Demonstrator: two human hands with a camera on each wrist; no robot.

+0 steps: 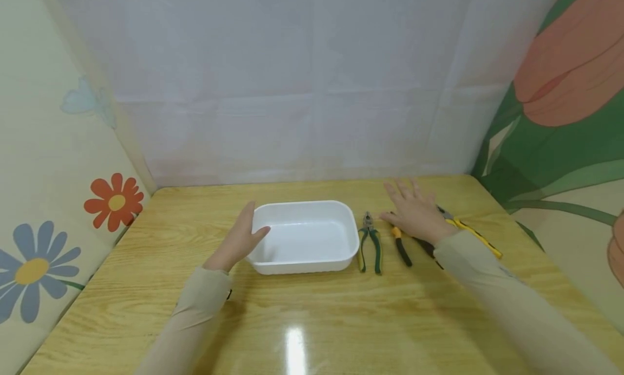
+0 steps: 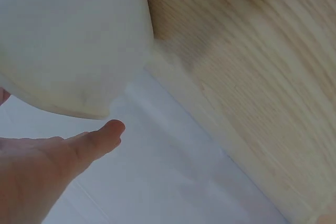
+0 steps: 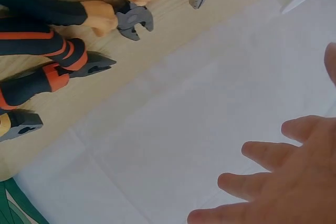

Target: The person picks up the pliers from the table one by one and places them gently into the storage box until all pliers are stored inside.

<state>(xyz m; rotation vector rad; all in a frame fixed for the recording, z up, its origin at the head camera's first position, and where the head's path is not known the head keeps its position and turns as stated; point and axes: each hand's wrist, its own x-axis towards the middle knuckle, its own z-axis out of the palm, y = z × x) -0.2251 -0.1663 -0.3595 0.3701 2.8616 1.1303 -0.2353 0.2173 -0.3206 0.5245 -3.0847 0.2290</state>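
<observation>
A white plastic tub (image 1: 304, 235) stands on the wooden table (image 1: 312, 321). My left hand (image 1: 240, 238) rests against its left rim with fingers straight; the tub's wall (image 2: 68, 35) and my thumb (image 2: 97, 140) show in the left wrist view. My right hand (image 1: 414, 212) hovers flat, fingers spread, over a row of pliers to the right of the tub. Green-handled pliers (image 1: 369, 240) lie nearest the tub, then black-and-orange ones (image 1: 402, 247), then yellow-handled ones (image 1: 470, 233). The right wrist view shows the plier heads (image 3: 134, 20) and my spread fingers (image 3: 262, 182).
White sheeting covers the back wall (image 1: 312, 93). Flower-patterned panels stand close on the left (image 1: 58, 201) and right (image 1: 560, 120). The table's front half carries only my forearms and a light reflection.
</observation>
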